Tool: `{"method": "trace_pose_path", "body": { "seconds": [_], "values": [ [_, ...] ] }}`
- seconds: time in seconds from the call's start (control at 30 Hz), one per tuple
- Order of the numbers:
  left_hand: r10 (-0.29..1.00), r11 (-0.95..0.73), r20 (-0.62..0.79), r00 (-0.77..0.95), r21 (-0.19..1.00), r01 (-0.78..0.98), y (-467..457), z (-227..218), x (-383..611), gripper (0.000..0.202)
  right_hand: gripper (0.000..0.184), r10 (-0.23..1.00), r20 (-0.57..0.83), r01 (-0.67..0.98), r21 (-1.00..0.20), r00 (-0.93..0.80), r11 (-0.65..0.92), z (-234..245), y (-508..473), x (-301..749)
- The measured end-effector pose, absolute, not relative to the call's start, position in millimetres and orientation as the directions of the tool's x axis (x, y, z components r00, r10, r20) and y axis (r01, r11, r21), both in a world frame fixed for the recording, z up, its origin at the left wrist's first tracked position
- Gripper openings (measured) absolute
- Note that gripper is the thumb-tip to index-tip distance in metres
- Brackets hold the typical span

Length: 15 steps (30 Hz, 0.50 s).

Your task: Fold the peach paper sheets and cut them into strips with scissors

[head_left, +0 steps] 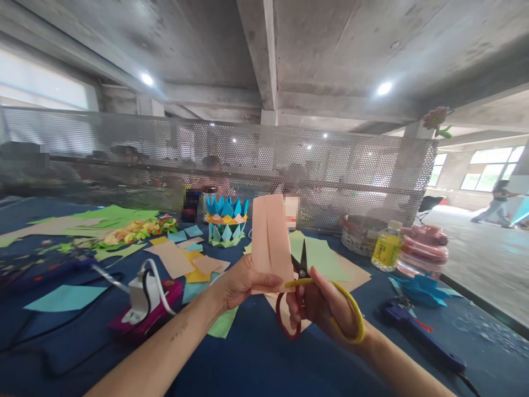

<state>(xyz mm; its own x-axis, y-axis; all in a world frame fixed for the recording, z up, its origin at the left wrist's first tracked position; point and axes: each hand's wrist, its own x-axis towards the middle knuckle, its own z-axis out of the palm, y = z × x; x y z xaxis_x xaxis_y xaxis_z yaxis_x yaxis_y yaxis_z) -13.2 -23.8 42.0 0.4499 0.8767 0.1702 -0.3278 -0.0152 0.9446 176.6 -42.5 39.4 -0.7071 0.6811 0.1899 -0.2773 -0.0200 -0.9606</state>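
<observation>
My left hand (243, 281) pinches the lower end of a peach-coloured sheet of paper (268, 231), which stands upright with a lengthwise line or slit down it. In my right hand (326, 309) is a pair of scissors (303, 270) with dark blades, one red handle loop and one yellow one. The blades point up and are parted, close to the paper's right edge; whether they touch it I cannot tell. Beyond the left hand stands a round folded-paper piece (226, 220) in blue, orange and green.
Coloured paper sheets (169, 256) lie on the blue table (206, 364). At left is a magenta power strip (144, 320) with cables. On the right are a yellow-labelled bottle (386, 248), a pink jug (424, 251), a basket (361, 234) and a purple glue gun (421, 333). A perforated screen (330, 171) stands behind.
</observation>
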Motion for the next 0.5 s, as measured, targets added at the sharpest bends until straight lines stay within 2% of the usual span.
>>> {"method": "trace_pose_path", "body": {
  "seconds": [0.17,0.37,0.5],
  "values": [
    [0.889,-0.053,0.192,0.416,0.945,-0.324,-27,39,-9,0.047,0.029,0.710,0.233,-0.221,-0.969,-0.664,0.110,34,-41,174],
    [0.856,-0.076,0.227,0.464,0.944,-0.322,-30,40,-7,0.044,0.032,0.769,0.223,-0.083,-0.973,-0.598,0.217,28,-39,173],
    [0.868,-0.050,0.196,0.456,0.948,-0.313,-29,38,-8,0.042,0.033,0.782,0.255,-0.011,-0.953,-0.569,0.303,28,-40,172]
  ]
}}
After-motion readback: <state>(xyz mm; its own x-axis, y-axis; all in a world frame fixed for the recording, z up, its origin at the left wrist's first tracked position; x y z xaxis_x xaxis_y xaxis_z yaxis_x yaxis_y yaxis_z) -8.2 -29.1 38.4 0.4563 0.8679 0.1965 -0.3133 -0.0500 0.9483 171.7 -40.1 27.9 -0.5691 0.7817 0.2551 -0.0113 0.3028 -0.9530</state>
